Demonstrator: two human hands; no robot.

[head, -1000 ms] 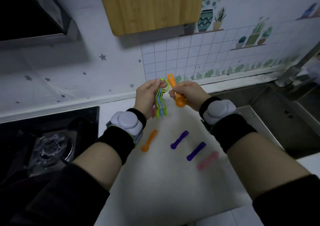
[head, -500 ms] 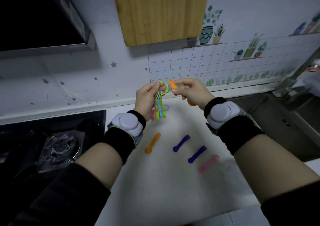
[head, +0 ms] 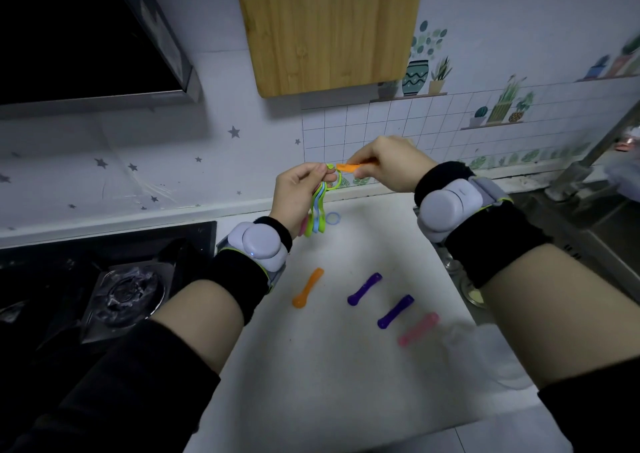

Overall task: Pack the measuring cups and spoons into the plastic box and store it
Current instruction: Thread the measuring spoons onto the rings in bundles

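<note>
My left hand (head: pixel 300 196) pinches a green ring (head: pixel 337 179) with green, blue and pink measuring spoons (head: pixel 317 217) hanging from it. My right hand (head: pixel 389 163) pinches an orange measuring spoon (head: pixel 349 167) by its handle, whose end touches the ring. On the white counter (head: pixel 329 366) lie an orange spoon (head: pixel 308 288), two purple spoons (head: pixel 364 289) (head: pixel 395 312), a pink spoon (head: pixel 418 329) and a loose blue ring (head: pixel 332 218). No plastic box is in view.
A gas hob (head: pixel 121 289) lies to the left under a range hood (head: pixel 93 36). A wooden cutting board (head: pixel 329 26) hangs on the wall. A steel sink (head: pixel 595 224) and tap (head: pixel 588 161) are at the right. Clear plastic (head: pixel 485 352) lies by my right forearm.
My right hand has turned the orange spoon from upright to level and brought its handle end to the ring. The view has tilted up a little.
</note>
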